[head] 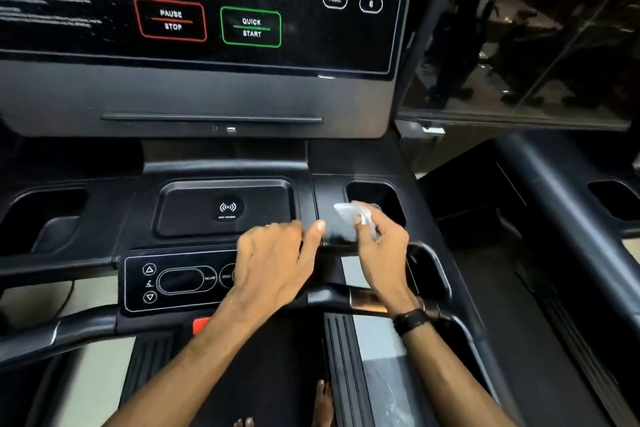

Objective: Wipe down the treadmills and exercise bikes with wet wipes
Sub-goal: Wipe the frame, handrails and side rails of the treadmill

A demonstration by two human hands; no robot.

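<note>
Right of centre, one crumpled wet wipe (349, 213) slants toward the upper left, pinched by the right hand (381, 246) beside the right cup holder (388, 196) of the treadmill console (221, 94). Left hand (273, 263) rests with fingers loosely curled, holding nothing.

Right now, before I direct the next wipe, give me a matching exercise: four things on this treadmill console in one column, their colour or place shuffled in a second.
Things:
1. wet wipe
2. PAUSE STOP button
3. QUICK START button
4. charging pad

Colour or place:
A. green outline
B. centre tray, below the screen
C. held in the right hand, beside the right cup holder
D. red outline

Pairs: 1-C, 2-D, 3-A, 4-B
</note>
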